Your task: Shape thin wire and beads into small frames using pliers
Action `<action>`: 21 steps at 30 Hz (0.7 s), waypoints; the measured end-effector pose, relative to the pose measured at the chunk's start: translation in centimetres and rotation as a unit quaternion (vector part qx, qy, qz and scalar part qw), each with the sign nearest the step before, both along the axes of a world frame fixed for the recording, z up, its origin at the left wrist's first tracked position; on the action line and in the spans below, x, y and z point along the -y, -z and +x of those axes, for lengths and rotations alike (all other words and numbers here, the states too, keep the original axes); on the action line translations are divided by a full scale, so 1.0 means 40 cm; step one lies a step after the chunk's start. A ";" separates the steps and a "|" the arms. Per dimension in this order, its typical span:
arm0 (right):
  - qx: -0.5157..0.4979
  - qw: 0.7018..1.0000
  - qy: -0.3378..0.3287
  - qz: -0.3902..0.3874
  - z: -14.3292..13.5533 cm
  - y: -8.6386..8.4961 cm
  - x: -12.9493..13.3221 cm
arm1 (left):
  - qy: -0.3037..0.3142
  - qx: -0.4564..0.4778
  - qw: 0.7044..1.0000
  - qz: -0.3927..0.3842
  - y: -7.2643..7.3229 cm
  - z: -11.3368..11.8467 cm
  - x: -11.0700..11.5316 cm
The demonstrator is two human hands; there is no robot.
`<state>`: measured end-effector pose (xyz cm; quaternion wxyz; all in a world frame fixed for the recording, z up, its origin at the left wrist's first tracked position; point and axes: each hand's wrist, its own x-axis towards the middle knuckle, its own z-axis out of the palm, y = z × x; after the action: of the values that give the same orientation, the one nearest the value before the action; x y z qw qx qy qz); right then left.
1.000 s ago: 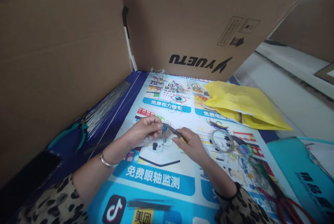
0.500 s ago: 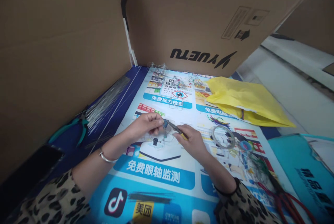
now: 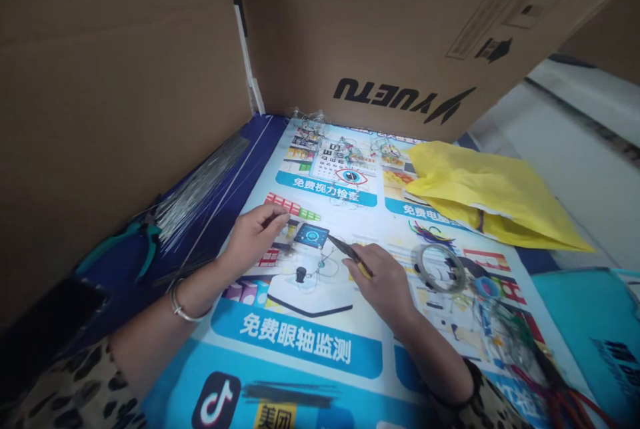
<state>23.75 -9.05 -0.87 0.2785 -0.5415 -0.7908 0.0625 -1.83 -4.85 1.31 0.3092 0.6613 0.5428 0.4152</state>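
Observation:
My right hand (image 3: 383,279) is closed round dark-jawed pliers (image 3: 350,253) with yellow on the handle. Their tip points left over the printed sheet (image 3: 320,312). My left hand (image 3: 257,232) is a little to the left of that tip, thumb and fingers pinched together; whatever they hold is too fine to make out. Below and between both hands lies a bent thin wire piece (image 3: 321,265) with a small bluish-green spot on it.
A bundle of straight wires (image 3: 197,192) and teal-handled pliers (image 3: 120,249) lie on the left. On the right are a tape roll (image 3: 440,269), coloured strands (image 3: 433,232), a yellow bag (image 3: 505,189) and red-handled scissors (image 3: 565,389). Cardboard walls (image 3: 390,29) stand behind.
My left hand has moved left, away from the plier tip, where the hands were close together. The pliers stay in my right hand. The camera view has shifted slightly.

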 end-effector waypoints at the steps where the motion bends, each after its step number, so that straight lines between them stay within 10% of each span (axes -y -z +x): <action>1: 0.007 1.000 -0.001 0.004 0.001 0.000 -0.001 | 0.003 -0.010 1.000 0.011 0.004 0.000 -0.002; 21: 0.036 0.999 -0.007 0.024 -0.007 -0.001 -0.015 | 0.066 -0.123 0.988 0.073 0.029 0.033 -0.041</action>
<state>23.45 -8.46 -0.83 0.2624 -0.5309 -0.8054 0.0259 -0.50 -3.20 0.15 0.2179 0.7623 0.5004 0.3478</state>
